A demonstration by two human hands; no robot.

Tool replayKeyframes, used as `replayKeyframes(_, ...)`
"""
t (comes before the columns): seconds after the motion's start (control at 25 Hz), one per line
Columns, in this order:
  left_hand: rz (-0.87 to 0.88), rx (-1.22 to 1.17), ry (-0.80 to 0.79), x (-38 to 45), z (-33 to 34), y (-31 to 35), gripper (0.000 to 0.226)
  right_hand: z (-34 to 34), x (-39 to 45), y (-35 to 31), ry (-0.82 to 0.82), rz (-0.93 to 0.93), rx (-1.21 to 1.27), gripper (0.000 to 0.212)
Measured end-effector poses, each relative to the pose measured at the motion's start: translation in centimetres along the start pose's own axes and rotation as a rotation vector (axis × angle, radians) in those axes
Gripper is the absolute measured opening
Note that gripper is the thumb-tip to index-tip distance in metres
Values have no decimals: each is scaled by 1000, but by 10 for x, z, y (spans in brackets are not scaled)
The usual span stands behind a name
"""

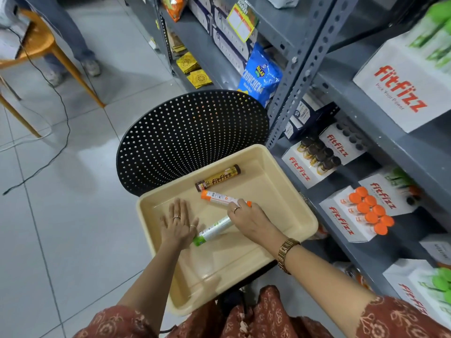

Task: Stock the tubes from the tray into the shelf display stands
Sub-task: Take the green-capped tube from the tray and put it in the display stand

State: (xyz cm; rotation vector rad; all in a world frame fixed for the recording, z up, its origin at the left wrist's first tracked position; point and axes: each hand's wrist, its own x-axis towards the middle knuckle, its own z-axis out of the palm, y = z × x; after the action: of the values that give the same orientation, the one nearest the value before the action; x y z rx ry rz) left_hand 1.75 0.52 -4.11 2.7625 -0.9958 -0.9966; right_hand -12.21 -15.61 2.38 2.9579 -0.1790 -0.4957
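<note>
While I stand by the big grey shelf (366, 98), the tan tray (288, 191) sits on a black chair (192, 132) so the tubes are easy to reach. Three tubes lie in it: a gold tube (218, 178) near the far edge, an orange tube (219, 198), a green tube (212, 231). My left hand (177, 224) lies flat and open, touching the green one. My right hand (249, 219) is closing on the orange one to lift it.

Sleeves: rust-red fabric with a pale floral print, ending above the elbows
Left hand (177, 224): bare, two thin rings on the fingers
Right hand (246, 219): bare, one ring
Right wrist: gold-toned metal watch (286, 254) with a link band
Forearms: uncovered
</note>
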Motion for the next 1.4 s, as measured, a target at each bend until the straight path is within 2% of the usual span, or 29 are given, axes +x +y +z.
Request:
replayKeyframes(0.16, 142, 7, 204, -12, -24, 26, 78, -39, -22, 16, -10, -23, -43, 23)
replayKeyframes(0.28, 295, -32, 357, -13, -58, 73, 82, -80, -56, 41, 91, -42, -24, 17)
replayKeyframes(0.36, 415, -5, 428, -16, -83, 117, 79, -110, -90, 66, 87, 7, 19, 20)
replayKeyframes(0.48, 609, 50, 497, -27, -110, 192, 74, -143, -139, 105, 67, 92, -70, 28)
replayKeyframes(0.64, 822, 80, 545, -51, -128, 291, 82, -174, -207, 148, 53, 246, -41, 27)
replayKeyframes(0.76, 939, 99, 534, -71, -132, 360, 77, -185, -262, 178, 44, 380, -16, 25)
replayKeyframes(0.84, 1015, 120, 537, -84, -128, 398, 83, -189, -296, 196, 56, 464, 13, 24)
replayKeyframes(0.92, 1075, 133, 538, -94, -121, 431, 89, -195, -329, 210, 96, 556, 74, 26)
replayKeyframes(1.04, 1147, 140, 507, -109, -104, 472, 85, -208, -378, 223, 186, 674, 202, 36)
replayKeyframes(1.2, 1141, 149, 437, -122, -74, 507, 80, -218, -428, 228, 284, 798, 256, 36)
replayKeyframes(1.32, 1102, 202, 369, -128, -53, 522, 66, -216, -447, 232, 324, 874, 330, 24)
replayKeyframes(1.4, 1073, 199, 315, -129, -40, 525, 65, -213, -454, 238, 371, 949, 450, 15)
